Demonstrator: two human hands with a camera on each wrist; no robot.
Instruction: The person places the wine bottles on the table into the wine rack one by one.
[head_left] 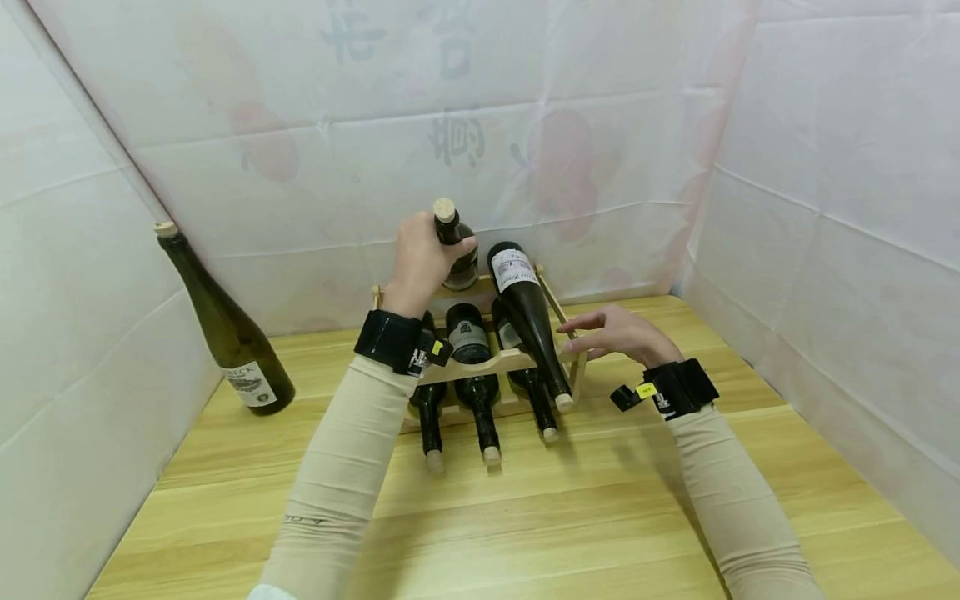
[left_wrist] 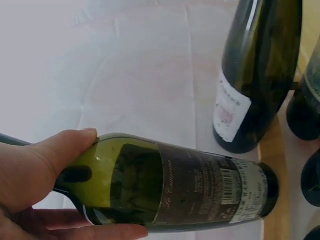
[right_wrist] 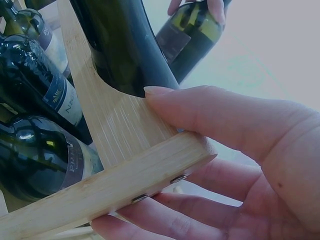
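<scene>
My left hand point(head_left: 420, 258) grips a dark green wine bottle point(left_wrist: 192, 187) by its neck and shoulder, cork end up, above the back of a wooden wine rack point(head_left: 498, 364). Its base is close to the rack's rear rail in the left wrist view; whether they touch I cannot tell. With the thumb on the front rail and the fingers against the outer side, my right hand point(head_left: 618, 333) holds the rack's right end. Beside that hand, a wine bottle with a white label point(head_left: 528, 308) lies sloping on the upper tier, its corked neck towards me.
Below, several corked bottles point(head_left: 470, 342) lie in the lower tier, necks sticking out at the front. Another green bottle point(head_left: 232, 333) stands on the wooden table point(head_left: 525, 517) at the left. White cloth walls point(head_left: 360, 183) enclose the back and sides.
</scene>
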